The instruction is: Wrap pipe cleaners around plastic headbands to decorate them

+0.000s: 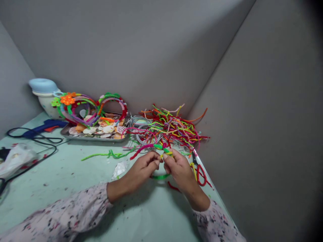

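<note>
Over the middle of the table my left hand point(143, 168) and my right hand point(180, 169) meet at a band wrapped in green pipe cleaner point(160, 177). A yellow pipe cleaner point(168, 153) crosses it between my fingertips. My right hand is closed, pinching the band where the yellow piece lies. My left thumb and fingers are closed at the yellow piece's left end; the exact grip is partly hidden. A magenta pipe cleaner point(142, 148) sticks out to the left from the band's far side. The band's right part is hidden behind my right hand.
Behind lie a metal tray point(101, 138) of shells, finished headbands point(75, 107) and a heap of pipe cleaners point(174, 127). At right are red-handled scissors point(202, 174) near the wall; at left, a blue glue gun point(42, 128), black cable point(54, 148) and plastic bag point(20, 158).
</note>
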Demonstrator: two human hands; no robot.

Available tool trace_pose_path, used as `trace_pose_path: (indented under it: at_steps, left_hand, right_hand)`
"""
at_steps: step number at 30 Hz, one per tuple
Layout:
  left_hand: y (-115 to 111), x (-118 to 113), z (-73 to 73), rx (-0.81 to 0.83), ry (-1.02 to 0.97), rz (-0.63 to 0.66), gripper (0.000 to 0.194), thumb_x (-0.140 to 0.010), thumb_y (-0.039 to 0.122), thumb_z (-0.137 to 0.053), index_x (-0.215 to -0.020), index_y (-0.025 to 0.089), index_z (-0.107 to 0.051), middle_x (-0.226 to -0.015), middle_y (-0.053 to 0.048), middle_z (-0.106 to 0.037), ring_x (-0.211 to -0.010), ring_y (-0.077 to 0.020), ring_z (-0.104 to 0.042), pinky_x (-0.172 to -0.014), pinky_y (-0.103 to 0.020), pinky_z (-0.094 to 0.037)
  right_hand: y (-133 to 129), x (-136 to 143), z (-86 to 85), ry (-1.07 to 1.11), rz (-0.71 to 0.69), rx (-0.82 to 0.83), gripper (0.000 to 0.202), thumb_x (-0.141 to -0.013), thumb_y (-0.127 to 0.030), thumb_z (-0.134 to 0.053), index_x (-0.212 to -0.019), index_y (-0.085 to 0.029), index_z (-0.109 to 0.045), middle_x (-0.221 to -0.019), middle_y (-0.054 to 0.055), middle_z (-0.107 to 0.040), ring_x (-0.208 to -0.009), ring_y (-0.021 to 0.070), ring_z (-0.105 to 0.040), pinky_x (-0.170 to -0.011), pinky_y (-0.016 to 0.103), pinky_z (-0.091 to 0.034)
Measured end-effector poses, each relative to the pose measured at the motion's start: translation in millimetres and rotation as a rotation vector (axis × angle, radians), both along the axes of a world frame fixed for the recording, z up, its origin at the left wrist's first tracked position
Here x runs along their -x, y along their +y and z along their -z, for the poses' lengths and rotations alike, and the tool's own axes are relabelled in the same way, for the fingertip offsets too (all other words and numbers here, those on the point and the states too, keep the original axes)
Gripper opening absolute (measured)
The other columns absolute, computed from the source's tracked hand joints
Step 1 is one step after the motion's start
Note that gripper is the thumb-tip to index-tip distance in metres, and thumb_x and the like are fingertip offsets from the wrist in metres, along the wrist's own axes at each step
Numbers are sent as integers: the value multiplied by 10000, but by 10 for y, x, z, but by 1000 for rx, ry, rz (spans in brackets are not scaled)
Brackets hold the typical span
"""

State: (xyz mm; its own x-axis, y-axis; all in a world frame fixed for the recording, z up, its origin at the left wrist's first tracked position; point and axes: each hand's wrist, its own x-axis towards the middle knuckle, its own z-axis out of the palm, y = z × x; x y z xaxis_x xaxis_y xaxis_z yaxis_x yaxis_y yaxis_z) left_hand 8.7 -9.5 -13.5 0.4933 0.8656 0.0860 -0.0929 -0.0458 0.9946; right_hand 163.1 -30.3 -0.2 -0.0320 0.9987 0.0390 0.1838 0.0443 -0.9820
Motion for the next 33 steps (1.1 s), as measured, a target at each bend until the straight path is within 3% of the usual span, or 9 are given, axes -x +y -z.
trace_pose_path:
  at_steps: [4,8,12,15,20,26,29,33]
  left_hand:
    - [14,-45,67,450,-313,140,168,-815,262,-528,-703,138,-546,-605,20,-478,-465,-69,-367,-456,-198,-268]
    - [-29,-32,-32,828,-440,249,183,-819,258,-478,-747,117,-569,-554,31,-452,-368,-46,-330,-395,-196,-196]
    - [-52,-1,-152,917,-480,238,195,-824,246,-458,-743,110,-570,-531,38,-437,-341,-35,-309,-384,-190,-149]
    - [-52,1,-174,885,-473,249,142,-796,214,-490,-732,111,-564,-540,42,-440,-357,-30,-302,-388,-187,-154]
    - [-55,-33,-146,561,-276,59,82,-715,185,-513,-649,137,-519,-521,56,-414,-401,-41,-268,-397,-198,-151]
    - [-51,-44,-59,6,161,-234,105,-704,200,-492,-611,152,-505,-559,41,-438,-539,-88,-381,-525,-214,-305]
    - [-53,-12,-9,-310,388,-288,125,-707,151,-483,-583,160,-468,-552,40,-428,-546,-94,-390,-535,-225,-285]
    - [-38,79,34,-879,554,-294,159,-763,111,-478,-613,162,-478,-591,23,-450,-565,-104,-398,-556,-252,-260]
  right_hand:
    - [4,-25,-10,15,-58,-32,218,-860,-392,-516,-794,-184,-522,-530,-75,-447,-481,81,-382,-478,201,-329]
    - [-3,-12,-13,11,-110,-60,191,-870,-360,-512,-809,-181,-532,-591,-62,-477,-501,75,-385,-479,195,-327]
    - [-3,-20,-12,-1,-125,-96,159,-869,-339,-504,-832,-188,-538,-621,-58,-497,-509,77,-394,-480,192,-331]
    - [-2,-44,-14,-80,-117,-143,144,-867,-320,-501,-826,-189,-544,-605,-60,-480,-514,83,-392,-489,197,-329]
    - [-15,-46,-4,-268,-76,-220,99,-858,-255,-500,-845,-184,-569,-638,-50,-488,-563,91,-411,-542,201,-341]
    - [-65,52,45,-269,-36,-157,97,-858,-240,-487,-870,-190,-570,-647,-48,-501,-570,94,-427,-540,200,-345]
    - [-82,80,64,-170,-32,-43,107,-863,-281,-486,-816,-197,-534,-592,-64,-464,-519,87,-398,-494,194,-331]
    - [-73,79,82,-7,-89,129,163,-867,-327,-477,-755,-209,-466,-512,-86,-442,-442,77,-369,-443,190,-308]
